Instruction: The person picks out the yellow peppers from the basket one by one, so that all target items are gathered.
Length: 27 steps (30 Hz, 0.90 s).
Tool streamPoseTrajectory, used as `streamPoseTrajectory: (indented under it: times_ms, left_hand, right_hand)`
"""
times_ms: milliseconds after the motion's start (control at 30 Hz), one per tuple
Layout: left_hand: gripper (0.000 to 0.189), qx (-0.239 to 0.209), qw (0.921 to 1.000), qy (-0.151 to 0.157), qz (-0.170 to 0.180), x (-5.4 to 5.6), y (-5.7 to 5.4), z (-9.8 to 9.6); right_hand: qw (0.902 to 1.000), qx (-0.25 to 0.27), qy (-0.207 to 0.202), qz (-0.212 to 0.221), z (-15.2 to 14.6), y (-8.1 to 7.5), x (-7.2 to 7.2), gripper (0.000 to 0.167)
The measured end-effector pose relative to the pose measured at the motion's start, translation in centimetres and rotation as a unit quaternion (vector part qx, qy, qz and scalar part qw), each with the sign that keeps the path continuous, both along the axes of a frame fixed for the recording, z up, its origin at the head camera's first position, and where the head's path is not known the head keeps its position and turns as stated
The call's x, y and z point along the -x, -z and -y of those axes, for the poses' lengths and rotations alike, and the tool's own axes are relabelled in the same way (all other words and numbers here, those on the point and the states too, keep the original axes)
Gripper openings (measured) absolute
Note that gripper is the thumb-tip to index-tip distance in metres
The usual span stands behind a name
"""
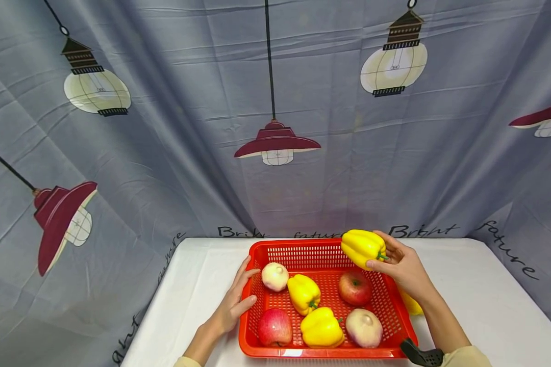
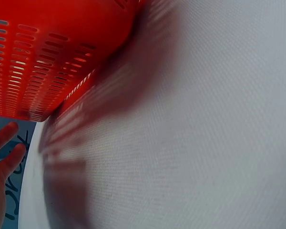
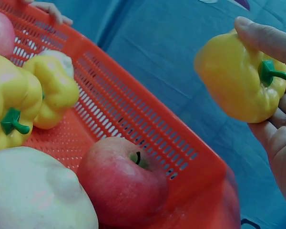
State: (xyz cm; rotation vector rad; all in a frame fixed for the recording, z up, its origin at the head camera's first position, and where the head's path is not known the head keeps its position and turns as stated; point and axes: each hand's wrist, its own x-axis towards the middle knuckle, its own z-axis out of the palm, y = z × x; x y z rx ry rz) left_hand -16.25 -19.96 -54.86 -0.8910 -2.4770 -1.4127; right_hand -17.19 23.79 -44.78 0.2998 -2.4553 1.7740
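Now right fingers [image 3: 269,40] grip a glossy, lobed pepper [image 3: 231,78]; left fingers [image 1: 245,278] are splayed.

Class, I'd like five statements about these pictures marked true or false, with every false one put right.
1. Two apples lie in the red basket. True.
2. The left hand is holding an apple. False: it is at the basket's left side, fingers extended.
3. The right hand holds a yellow pepper. True.
4. No peppers lie in the basket. False: two yellow ones do.
5. Lamps are pictured on the curtain. True.
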Motion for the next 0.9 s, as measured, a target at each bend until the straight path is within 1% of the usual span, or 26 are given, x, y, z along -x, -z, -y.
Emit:
streamPoseTrajectory:
  times_ms: [200,467,567,633,733,833,900]
  left_hand:
    - [0.054,-0.001,1.0000,0.000,-0.003,0.0,-0.1,0.0]
    - [0.055,-0.004,1.0000,-0.003,-0.004,0.0,0.4,0.0]
    - [0.055,-0.005,1.0000,-0.002,-0.003,0.0,0.4,-0.1]
    - [0.055,-0.006,1.0000,-0.002,-0.002,0.1,0.5,-0.1]
    - [0.055,-0.006,1.0000,-0.003,-0.002,0.1,0.4,-0.2]
    - [0.055,-0.005,1.0000,-0.003,-0.001,0.2,0.4,-0.1]
    - [0.055,-0.004,1.0000,-0.002,-0.001,0.2,0.5,-0.1]
  right_hand:
    - [0.9997,0.010,0.022,0.000,-1.0,0.0,-1.0,0.076]
    - [0.9983,0.027,0.052,0.004,-2.6,0.4,-1.9,0.075]
    - [0.9966,0.033,0.076,-0.005,-3.3,0.8,-2.2,0.072]
    - [0.9944,0.036,0.099,-0.010,-3.8,1.2,-2.5,0.071]
    - [0.9907,0.044,0.128,-0.014,-4.6,1.8,-2.9,0.072]
    - [0.9870,0.071,0.144,-0.011,-5.4,2.5,-3.3,0.075]
    - [0.9852,0.072,0.155,-0.014,-5.9,3.0,-3.5,0.077]
